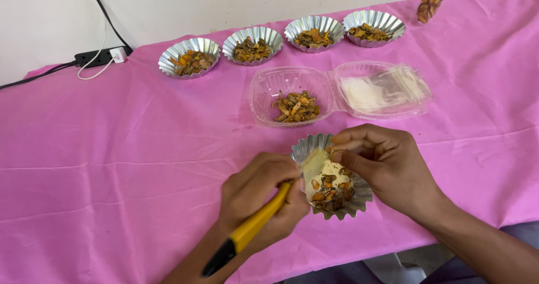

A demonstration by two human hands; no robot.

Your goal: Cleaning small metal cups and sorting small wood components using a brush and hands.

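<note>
Two hands are being kept busy over a pink cloth that is being draped across the table; at the far left edge a black power strip with a white plug is being left against the wall, its cables running off to the left. Behind, four foil cups filled with orange-brown dried pieces are being lined up in a row from left to right, well apart from the hands. Nearer, the left hand is being closed in a full grip around the yellow and black handle of a brush; the pale bristle end is being pressed into the near foil cup, where dried pieces are being held on a cream-coloured layer. Just behind that cup, a clear hinged plastic container is being left open; dried pieces are being kept in its left half and pale, whitish material in its right half. To the right, the right hand is being curled over the near cup's upper rim; its fingers are being pinched together at the rim, though whether anything is being gripped between them cannot be told. At the far upper right, a small clear bag of dried pieces is being left on the cloth.
</note>
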